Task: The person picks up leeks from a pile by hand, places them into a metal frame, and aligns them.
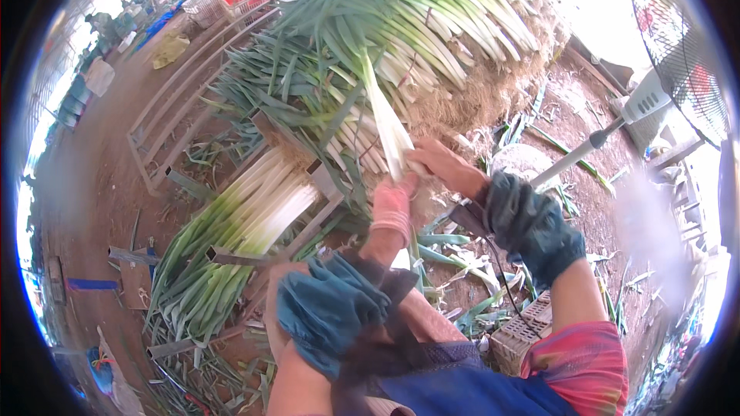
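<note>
A leek (pixel 383 117) with a thick white stalk stands slanting before me, its green leaves lying toward the pile behind. My left hand (pixel 393 204), in a pink glove, is closed round the stalk's lower end. From the right, my bare right hand (pixel 447 166) has its fingers bent against the same stalk, just above the glove; the fingertips are partly hidden. Beyond both hands lies a large pile of leeks (pixel 432 23), roots toward the right. To the left, a bundle of cleaner leeks (pixel 258 212) rests in a metal frame (pixel 304 227).
A fan (pixel 678 38) on a pole stands at the right. Leaf scraps (pixel 462 262) litter the ground by my legs. A plastic crate (pixel 524 327) sits near my right elbow, with a dark cable beside it. Another metal rack (pixel 166 119) stands at the far left.
</note>
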The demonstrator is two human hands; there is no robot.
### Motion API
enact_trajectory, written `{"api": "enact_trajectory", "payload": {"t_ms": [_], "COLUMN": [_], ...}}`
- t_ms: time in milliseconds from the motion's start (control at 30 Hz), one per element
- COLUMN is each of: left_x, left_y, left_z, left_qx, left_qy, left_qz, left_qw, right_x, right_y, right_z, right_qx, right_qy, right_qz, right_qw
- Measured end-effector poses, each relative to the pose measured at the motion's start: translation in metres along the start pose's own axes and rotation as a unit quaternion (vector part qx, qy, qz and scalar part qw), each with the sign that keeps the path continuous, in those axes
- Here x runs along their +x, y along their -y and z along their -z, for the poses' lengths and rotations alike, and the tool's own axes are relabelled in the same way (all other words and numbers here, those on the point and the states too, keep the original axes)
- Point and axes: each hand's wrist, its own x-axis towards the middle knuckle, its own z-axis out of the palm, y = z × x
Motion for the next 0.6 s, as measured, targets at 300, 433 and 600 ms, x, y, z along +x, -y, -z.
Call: {"api": "enact_trajectory", "payload": {"t_ms": [300, 433, 600], "left_x": [0.002, -0.002, 0.002], "left_y": [0.011, 0.000, -0.012], "left_z": [-0.008, 0.004, -0.005], "left_qx": [0.265, 0.110, -0.048], "left_qy": [0.095, 0.080, 0.069], "left_qz": [-0.052, 0.035, 0.071], "left_qw": [0.958, 0.990, 0.994], "right_x": [-0.002, -0.004, -0.084], "right_y": [0.007, 0.026, 0.103], "right_z": [0.007, 0.019, 0.026], "right_qx": [-0.155, 0.039, 0.108], "right_qy": [0.109, 0.082, 0.054], "right_qz": [0.032, -0.016, -0.211], "right_qw": [0.981, 0.996, 0.970]}}
